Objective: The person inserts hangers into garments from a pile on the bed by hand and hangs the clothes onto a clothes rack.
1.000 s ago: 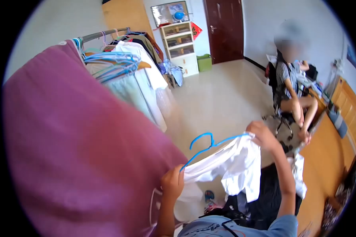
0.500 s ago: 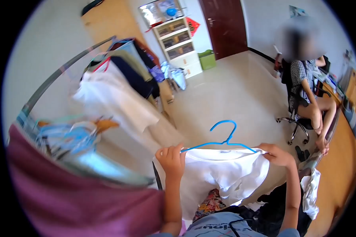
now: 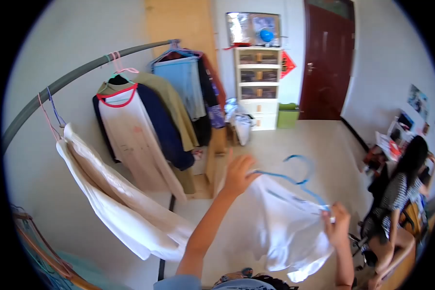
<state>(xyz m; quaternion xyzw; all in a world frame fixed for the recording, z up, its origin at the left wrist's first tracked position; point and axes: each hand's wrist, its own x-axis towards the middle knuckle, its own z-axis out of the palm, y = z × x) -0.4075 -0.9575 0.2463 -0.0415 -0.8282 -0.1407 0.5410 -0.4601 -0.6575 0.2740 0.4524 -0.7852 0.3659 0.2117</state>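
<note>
A white shirt hangs in front of me on a blue clothes hanger, whose hook points up. My left hand, slightly blurred, is closed at the shirt's left shoulder, by that end of the hanger. At the opposite shoulder, my right hand pinches the fabric and hanger end. The shirt tilts down toward the right, and its lower part drapes loosely over the floor.
A grey clothes rail curves along the left, carrying white garments, a red-collared top and other clothes. Drawers and a green bin stand at the back. A person sits at the right.
My view has swung left toward the rail. Both hands still hold the shirt and hanger, which have shifted right in view and now tilt, with the left hand higher than the right.
</note>
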